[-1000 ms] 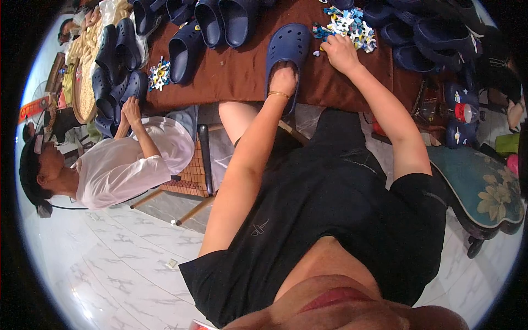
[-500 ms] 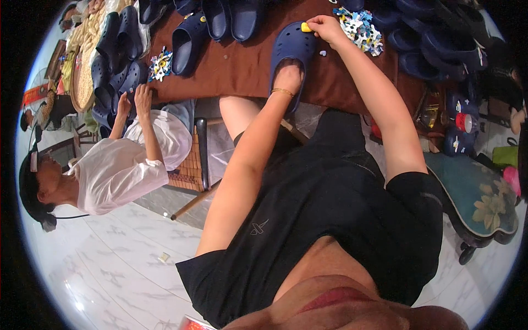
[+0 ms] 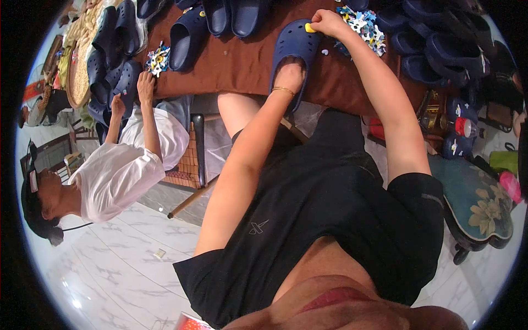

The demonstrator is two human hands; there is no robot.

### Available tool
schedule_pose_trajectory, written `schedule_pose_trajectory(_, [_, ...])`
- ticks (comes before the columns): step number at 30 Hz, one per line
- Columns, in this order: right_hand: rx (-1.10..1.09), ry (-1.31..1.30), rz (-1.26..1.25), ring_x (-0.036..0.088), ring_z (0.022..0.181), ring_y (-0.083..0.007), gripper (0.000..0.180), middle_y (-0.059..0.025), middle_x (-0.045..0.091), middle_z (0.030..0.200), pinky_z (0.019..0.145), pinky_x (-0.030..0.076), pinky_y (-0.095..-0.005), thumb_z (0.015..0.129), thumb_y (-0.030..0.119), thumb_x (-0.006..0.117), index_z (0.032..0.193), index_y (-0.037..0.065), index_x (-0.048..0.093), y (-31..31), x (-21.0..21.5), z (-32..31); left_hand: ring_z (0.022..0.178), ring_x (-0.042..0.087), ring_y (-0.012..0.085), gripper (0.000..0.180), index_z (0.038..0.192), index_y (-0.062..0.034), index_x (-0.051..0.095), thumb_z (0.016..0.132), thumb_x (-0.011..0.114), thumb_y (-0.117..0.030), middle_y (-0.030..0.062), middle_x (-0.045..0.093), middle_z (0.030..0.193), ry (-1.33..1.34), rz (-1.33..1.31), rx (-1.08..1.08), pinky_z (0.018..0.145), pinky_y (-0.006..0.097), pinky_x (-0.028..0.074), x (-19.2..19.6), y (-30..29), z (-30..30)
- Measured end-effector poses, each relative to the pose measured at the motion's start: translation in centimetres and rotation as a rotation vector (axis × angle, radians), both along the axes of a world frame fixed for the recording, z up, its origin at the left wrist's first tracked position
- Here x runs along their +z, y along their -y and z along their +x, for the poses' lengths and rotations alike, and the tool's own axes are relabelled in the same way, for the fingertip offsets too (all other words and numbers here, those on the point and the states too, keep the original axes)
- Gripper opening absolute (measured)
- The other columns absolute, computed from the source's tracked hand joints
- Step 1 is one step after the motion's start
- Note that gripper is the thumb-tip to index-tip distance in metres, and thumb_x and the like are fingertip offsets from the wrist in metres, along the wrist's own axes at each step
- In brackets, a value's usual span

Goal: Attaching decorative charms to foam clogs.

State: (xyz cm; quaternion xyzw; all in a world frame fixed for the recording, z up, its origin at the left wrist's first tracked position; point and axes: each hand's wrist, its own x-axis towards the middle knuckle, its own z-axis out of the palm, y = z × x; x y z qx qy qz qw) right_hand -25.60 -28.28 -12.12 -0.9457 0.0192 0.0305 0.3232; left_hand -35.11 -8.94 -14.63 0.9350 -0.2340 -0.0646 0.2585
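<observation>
Lining up the yellow charm (image 3: 309,27) squarely over 1 hole before pushing looks like the key to good work here. A straight press, rather than a slanting twist, should be kinder to the rim of the hole. The left hand (image 3: 290,73) is inside the clog (image 3: 295,43) as far as the wrist, where it could brace the upper from beneath so that the toe does not give way under pressure. Its fingers are hidden by the shoe, so I cannot tell how far they are spread or curled; a gold-coloured bracelet (image 3: 282,89) circles the wrist. The right hand (image 3: 329,23) is drawn into a narrow pinch, thumb and index finger holding the yellow charm against the toe's right side. A light fingertip hold suits so small a piece, and easing the grip only once it sits flat would be prudent.

The clog is dark blue and smooth, with a broad rounded toe and several round holes across its upper. It lies on the brown-clothed bench (image 3: 231,69), toe pointing away from the person, heel end reaching past the near edge. The charm is bright yellow and perhaps rounded, though the fingers cover too much of it to be sure. Just right of the clog lies a small pale charm (image 3: 324,53), near a heap of mixed charms (image 3: 366,30) in white, blue and yellow. Other clogs (image 3: 186,41) of the same blue lie to both sides.
</observation>
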Motion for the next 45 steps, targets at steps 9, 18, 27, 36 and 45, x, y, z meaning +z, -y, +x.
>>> schedule_pose_trajectory(9, [0.039, -0.212, -0.173, 0.058, 0.065, -0.0196, 0.020, -0.0090, 0.061, 0.070, 0.059, 0.045, -0.0307, 0.063, 0.021, 0.062, 0.073, 0.005, 0.059, -0.9, 1.2, 1.4, 0.075, 0.056, 0.0361, 0.022, 0.071, 0.0013, 0.058, 0.074, 0.051, -0.020, 0.0224, 0.057, 0.077, 0.106, 0.026, -0.021, 0.071, 0.043, 0.044, -0.8, 0.2, 0.1])
schedule_pose_trajectory(18, [-0.068, 0.014, 0.115, 0.057, 0.065, -0.0182, 0.019, -0.0074, 0.060, 0.070, 0.061, 0.045, -0.0296, 0.066, 0.023, 0.060, 0.076, 0.006, 0.059, -1.0, -0.4, -1.8, 0.077, 0.054, 0.0374, 0.020, 0.077, 0.0018, 0.056, 0.073, 0.050, -0.017, 0.0236, 0.055, 0.082, 0.096, 0.034, -0.014, 0.073, 0.043, 0.043, -1.3, -0.3, 0.1])
schedule_pose_trajectory(27, [0.003, 0.364, -0.038, 0.057, 0.075, -0.0285, 0.013, -0.0127, 0.058, 0.078, 0.068, 0.045, -0.0365, 0.071, 0.016, 0.055, 0.080, 0.007, 0.058, -1.9, 0.3, -3.1, 0.083, 0.051, 0.0397, 0.021, 0.085, 0.0004, 0.054, 0.071, 0.050, -0.015, 0.0251, 0.053, 0.088, -0.027, 0.043, -0.034, 0.075, 0.045, 0.041, -0.4, 0.0, 0.1])
schedule_pose_trajectory(36, [0.119, 0.140, -0.196, 0.057, 0.076, -0.0297, 0.010, -0.0123, 0.059, 0.077, 0.067, 0.045, -0.0380, 0.066, 0.014, 0.056, 0.073, 0.006, 0.056, -3.2, 1.5, -1.1, 0.077, 0.053, 0.0394, 0.021, 0.079, 0.0013, 0.056, 0.074, 0.048, -0.018, 0.0250, 0.054, 0.081, 0.037, 0.052, -0.046, 0.071, 0.045, 0.043, -0.5, -0.4, 0.0])
schedule_pose_trajectory(45, [-0.391, -0.054, -0.107, 0.057, 0.086, -0.0340, 0.022, -0.0189, 0.060, 0.089, 0.076, 0.046, -0.0379, 0.066, 0.013, 0.057, 0.084, 0.003, 0.063, -4.5, 0.9, -2.1, 0.074, 0.054, 0.0390, 0.017, 0.075, 0.0042, 0.055, 0.073, 0.049, -0.012, 0.0246, 0.056, 0.075, 0.229, 0.055, -0.043, 0.070, 0.045, 0.043, -1.5, 0.0, 0.3])
